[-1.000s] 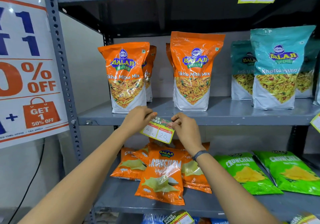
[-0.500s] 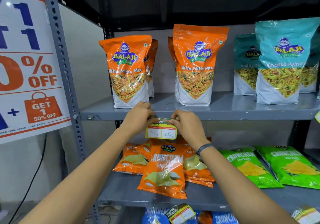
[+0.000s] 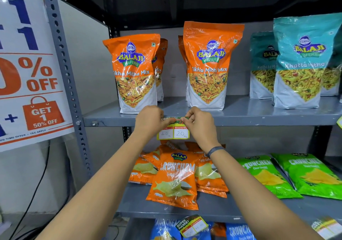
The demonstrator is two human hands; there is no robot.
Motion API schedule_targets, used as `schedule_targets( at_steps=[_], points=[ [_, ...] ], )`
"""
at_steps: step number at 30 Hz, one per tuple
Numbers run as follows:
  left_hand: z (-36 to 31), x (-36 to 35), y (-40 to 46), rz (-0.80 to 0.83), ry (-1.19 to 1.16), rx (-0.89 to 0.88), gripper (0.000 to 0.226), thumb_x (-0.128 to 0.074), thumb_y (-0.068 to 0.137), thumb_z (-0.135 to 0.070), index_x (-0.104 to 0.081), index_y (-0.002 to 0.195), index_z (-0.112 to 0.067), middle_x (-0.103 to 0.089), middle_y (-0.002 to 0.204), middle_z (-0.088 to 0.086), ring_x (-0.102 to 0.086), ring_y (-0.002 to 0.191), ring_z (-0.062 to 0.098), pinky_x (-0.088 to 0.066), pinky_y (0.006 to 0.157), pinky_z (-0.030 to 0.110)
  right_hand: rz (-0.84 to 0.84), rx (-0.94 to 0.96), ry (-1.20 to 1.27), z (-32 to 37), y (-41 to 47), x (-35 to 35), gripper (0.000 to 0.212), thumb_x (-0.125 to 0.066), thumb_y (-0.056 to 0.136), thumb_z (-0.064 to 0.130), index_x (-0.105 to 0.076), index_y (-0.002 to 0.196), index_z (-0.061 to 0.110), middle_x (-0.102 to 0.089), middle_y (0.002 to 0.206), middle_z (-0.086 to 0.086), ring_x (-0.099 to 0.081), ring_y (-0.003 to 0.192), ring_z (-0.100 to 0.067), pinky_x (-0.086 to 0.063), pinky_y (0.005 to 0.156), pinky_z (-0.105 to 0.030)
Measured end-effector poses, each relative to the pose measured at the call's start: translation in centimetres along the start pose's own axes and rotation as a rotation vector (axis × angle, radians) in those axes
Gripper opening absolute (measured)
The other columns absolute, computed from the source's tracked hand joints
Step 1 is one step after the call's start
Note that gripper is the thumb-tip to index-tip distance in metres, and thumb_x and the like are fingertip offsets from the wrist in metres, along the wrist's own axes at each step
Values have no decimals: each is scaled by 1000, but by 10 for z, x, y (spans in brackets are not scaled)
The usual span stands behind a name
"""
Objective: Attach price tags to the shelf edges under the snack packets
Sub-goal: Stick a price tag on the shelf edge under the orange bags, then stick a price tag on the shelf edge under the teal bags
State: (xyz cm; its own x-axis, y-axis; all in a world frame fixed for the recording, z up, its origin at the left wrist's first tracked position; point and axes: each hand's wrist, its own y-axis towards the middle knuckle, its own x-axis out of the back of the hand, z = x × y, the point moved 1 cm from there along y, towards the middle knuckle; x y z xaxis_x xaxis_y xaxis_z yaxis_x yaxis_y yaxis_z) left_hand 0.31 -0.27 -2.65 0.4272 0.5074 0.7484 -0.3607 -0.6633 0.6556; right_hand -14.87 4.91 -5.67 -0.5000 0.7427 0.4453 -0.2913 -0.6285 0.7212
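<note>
Just above, orange packets (image 3: 136, 73) flank tag (image 3: 173, 133).

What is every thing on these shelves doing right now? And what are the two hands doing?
price tag: level, its top against the shelf edge, held by both hands
left hand: pinching the tag's top left
right hand: pinching the tag's top right
orange Tikha Mitha Mix bags: standing upright
teal Khatta Mitha bags: standing upright
orange Crunchem packets: lying overlapped
green Crunchem packets: lying flat
middle shelf edge: bare to the right of the tag
</note>
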Motion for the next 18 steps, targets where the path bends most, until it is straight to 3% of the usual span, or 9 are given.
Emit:
schedule_targets(
  at_steps=[2,5,7,9,13,18],
  points=[
    [-1,-1,2,12,-62,69,62,-69,72,-54,-32,43,-14,-36,48,3,-43,55,23,-18,41,25,1,21,-2,-1,0,0,17,-69,83,26,-59,84,12,-69,76,-12,-65,76,-28,-56,66,-43],
    [-3,-2,2,8,-70,130,56,-70,70,-56,-48,53,-8,-56,62,13,-53,62,26,-29,45,28,-20,59,19,-5,-5,4,19,-68,84,28,-58,90,13,-67,71,-9,-64,73,-26,-53,60,-35],
    [-9,0,-1,-17,22,153,53,-68,70,-58,-58,72,-6,-65,80,14,-60,80,31,-45,59,35,-50,64,35,-10,-10,11,21,-66,85,31,-58,94,15,-67,68,-5,-64,71,-24,-49,58,-32],
    [-20,2,-4,-66,157,150,51,-68,73,-55,-58,92,-9,-64,95,12,-56,98,34,-46,80,45,-89,59,39,-20,-14,24,20,-62,87,33,-57,97,17,-62,63,1,-63,68,-23,-48,56,-32],
    [-74,-5,-4,-190,153,20,32,-64,81,-32,-55,104,-12,-62,104,14,-51,103,35,-40,80,44,-192,16,50,-55,-20,66,16,-60,89,31,-58,97,18,-57,62,8,-64,67,-24,-50,57,-35],
    [-185,-35,9,-123,-115,-167,20,-58,83,-32,-59,98,-18,-67,101,7,-55,104,32,-40,83,42,-425,-100,25,-127,-29,152,12,-60,89,31,-62,90,20,-72,71,-4,-68,72,-30,-53,61,-40]
  ],
)
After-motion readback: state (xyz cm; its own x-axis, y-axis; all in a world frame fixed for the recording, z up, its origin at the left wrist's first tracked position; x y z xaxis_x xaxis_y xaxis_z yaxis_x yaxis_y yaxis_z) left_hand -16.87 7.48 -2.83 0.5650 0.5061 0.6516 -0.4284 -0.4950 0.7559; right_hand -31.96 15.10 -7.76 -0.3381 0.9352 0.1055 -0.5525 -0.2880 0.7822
